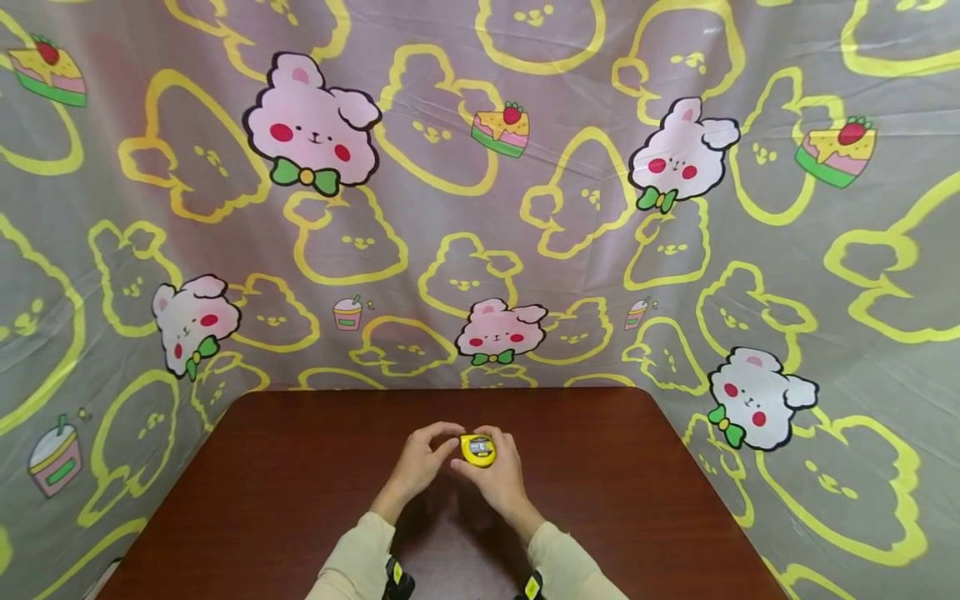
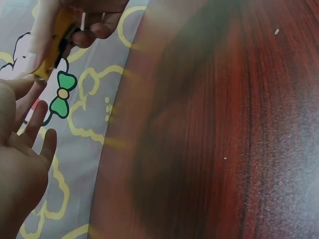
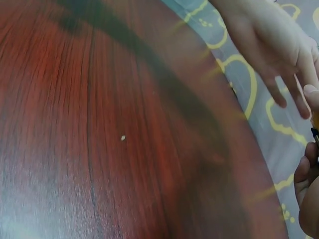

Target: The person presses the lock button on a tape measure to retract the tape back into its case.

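A small yellow tape measure (image 1: 478, 450) with a grey and black label is held above the brown table. My right hand (image 1: 498, 475) grips its case, thumb underneath and fingers along the far side in the head view. At the case's left end is my left hand (image 1: 422, 460), its thumb and a finger pinching at the tape's end tab. The left wrist view shows those fingertips meeting the end of the tape measure (image 2: 46, 69), with the other left fingers spread loosely. No length of blade shows outside the case. In the right wrist view the case is mostly cut off.
The dark brown table (image 1: 285, 467) has a rounded far edge. A grey curtain (image 1: 570, 242) printed with yellow outlines and cartoon bunnies hangs behind and on both sides. Small pale specks lie on the tabletop. Black straps with yellow tags circle both wrists.
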### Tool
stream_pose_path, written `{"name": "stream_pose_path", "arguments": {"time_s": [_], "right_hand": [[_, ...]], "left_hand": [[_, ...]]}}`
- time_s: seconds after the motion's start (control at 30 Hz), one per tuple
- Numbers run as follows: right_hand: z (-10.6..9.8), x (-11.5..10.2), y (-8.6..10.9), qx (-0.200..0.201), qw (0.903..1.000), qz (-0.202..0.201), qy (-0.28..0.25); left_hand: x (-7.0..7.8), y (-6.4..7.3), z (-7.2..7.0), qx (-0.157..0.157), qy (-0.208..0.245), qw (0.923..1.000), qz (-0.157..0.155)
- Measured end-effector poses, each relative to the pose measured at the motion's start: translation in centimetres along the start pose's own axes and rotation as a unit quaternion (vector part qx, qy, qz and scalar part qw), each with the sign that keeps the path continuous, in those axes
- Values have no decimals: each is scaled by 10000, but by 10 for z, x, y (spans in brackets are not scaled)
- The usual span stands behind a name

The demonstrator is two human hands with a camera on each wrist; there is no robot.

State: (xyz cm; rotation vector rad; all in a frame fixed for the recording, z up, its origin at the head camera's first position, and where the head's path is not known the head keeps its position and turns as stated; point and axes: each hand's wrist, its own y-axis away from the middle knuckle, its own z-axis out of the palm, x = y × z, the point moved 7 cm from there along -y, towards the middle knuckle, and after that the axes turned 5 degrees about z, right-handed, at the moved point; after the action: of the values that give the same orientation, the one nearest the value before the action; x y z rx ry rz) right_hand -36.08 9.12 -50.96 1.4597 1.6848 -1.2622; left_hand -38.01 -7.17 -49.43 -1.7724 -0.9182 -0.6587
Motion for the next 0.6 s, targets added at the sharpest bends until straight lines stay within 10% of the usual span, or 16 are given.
{"name": "stream_pose_path", "arguments": {"time_s": [0.6], "right_hand": [[-8,38,8,310,9969,184,695]], "left_hand": [[5,5,-14,339,180,9991,170]]}}
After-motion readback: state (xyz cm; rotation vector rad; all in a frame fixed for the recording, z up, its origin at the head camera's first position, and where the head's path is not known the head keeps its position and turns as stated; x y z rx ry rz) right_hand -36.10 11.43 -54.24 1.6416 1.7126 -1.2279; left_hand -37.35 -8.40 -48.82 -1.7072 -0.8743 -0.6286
